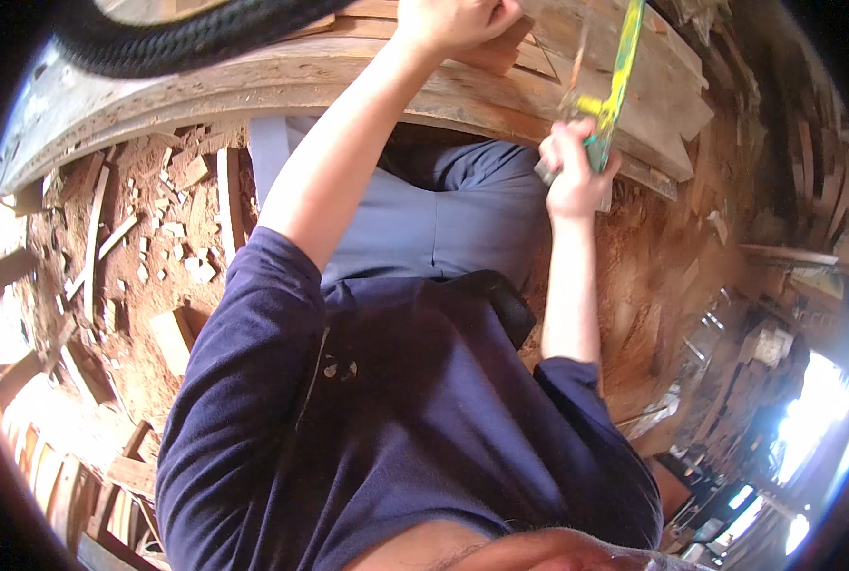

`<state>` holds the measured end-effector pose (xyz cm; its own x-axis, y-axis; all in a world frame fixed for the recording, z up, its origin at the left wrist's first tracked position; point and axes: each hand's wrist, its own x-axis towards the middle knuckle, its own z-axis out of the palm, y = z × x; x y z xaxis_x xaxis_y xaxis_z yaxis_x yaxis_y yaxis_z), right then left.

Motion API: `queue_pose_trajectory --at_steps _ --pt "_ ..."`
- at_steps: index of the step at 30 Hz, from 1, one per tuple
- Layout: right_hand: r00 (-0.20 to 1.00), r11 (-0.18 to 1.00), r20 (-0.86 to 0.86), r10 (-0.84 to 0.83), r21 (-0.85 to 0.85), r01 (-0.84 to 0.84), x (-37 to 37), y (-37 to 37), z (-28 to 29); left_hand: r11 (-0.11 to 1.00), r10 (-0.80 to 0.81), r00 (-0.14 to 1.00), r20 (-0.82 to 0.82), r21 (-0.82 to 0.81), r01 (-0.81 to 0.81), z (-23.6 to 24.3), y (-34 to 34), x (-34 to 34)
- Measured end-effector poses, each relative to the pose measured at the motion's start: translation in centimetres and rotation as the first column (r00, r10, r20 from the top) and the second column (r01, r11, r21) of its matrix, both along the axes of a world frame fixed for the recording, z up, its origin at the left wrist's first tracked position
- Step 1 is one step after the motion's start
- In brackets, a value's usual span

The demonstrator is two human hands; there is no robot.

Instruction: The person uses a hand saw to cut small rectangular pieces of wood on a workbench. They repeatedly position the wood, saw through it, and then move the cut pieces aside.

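At the top of the head view, my left hand (458,21) is closed, its fingers curled against a brown wooden block (498,49) on the workbench (339,81). The upper edge of the picture cuts off part of this hand. To the right, my right hand (576,167) is wrapped round the green handle of a hacksaw (622,71) with a yellow-green frame. The saw points away from me over the bench's right part, and its thin blade runs on the left side of the frame. Whether the blade touches wood cannot be made out.
A thick black braided cable (186,43) crosses the upper left, close to the camera. Small wood offcuts (196,266) and sticks lie on the reddish dirt floor (148,352) at left. Stacked timber (729,390) stands at right. My legs (415,224) are against the bench's near edge.
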<state>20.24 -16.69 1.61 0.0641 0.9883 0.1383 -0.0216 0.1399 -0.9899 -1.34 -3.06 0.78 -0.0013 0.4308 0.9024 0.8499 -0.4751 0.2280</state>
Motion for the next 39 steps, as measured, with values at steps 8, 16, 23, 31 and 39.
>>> queue_pose_trajectory --at_steps 8,16,23,31,39 --pt "0.482 0.801 0.695 -0.534 0.598 0.026 4.0 14.6 -1.9 0.989 -0.072 0.976 -0.206 0.114 0.097 0.8 -4.3 -2.4" --pt "0.300 0.923 0.876 -0.378 0.380 0.051 1.5 14.6 -1.7 0.986 -0.156 0.939 -0.308 -0.112 0.127 -3.4 -9.1 -5.4" --pt "0.320 0.943 0.887 -0.331 0.312 0.110 0.5 14.1 -0.6 0.942 -0.126 0.936 -0.328 -0.335 0.010 -6.7 -11.5 -5.6" --pt "0.290 0.945 0.900 -0.325 0.298 0.134 0.4 14.3 -0.9 0.882 0.050 0.934 -0.354 -0.423 -0.207 -7.8 -12.4 -3.4" --pt "0.274 0.945 0.905 -0.326 0.307 0.112 0.4 14.3 -0.8 0.908 -0.090 0.969 -0.230 -0.419 -0.016 -6.9 -12.5 -4.0"
